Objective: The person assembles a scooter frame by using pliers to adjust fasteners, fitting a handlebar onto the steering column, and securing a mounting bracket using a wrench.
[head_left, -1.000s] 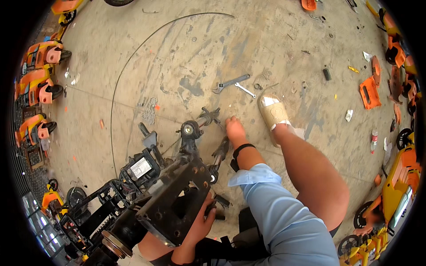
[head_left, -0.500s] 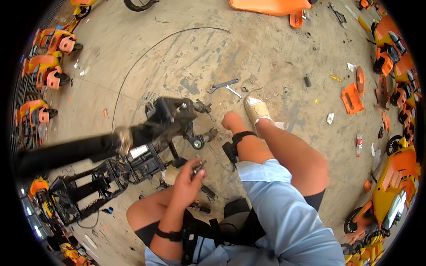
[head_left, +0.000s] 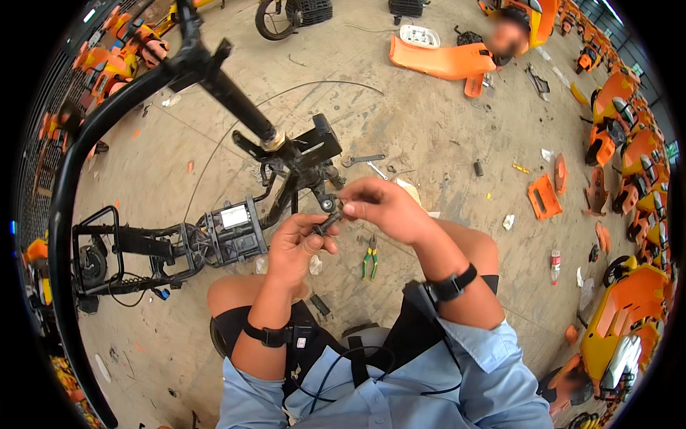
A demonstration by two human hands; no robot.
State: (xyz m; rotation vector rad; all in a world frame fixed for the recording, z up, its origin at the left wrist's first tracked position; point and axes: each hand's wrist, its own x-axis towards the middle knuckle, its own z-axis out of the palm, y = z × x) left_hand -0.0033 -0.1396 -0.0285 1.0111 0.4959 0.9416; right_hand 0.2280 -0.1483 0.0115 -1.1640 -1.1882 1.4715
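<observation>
A bare black scooter frame [head_left: 236, 217] lies to my left, its steering column [head_left: 239, 100] and handlebar [head_left: 107, 129] rising close to me. My left hand [head_left: 291, 247] is closed with thumb and fingers around a small dark metal part [head_left: 327, 224] by the lower fork end [head_left: 326, 203]. From the other side my right hand [head_left: 386, 209] reaches in, thumb and fingertips pinched at the same spot. What lies within the right fingertips is mostly hidden. Whether the part is joined to the fork, I cannot tell. Pliers [head_left: 370, 257] with green-yellow handles lie on the floor below my hands.
An adjustable wrench [head_left: 364, 159] and a combination wrench [head_left: 376, 169] lie beyond the fork. A long thin cable [head_left: 246, 114] curves over the floor. An orange body panel [head_left: 436, 61] lies ahead. Orange-yellow scooters [head_left: 622, 300] line the right, near a plastic bottle [head_left: 555, 266].
My right hand has come from beside my right foot to the fork end. The left hand has moved up to meet it with the small metal part. The view has shifted, showing the handlebar and pliers.
</observation>
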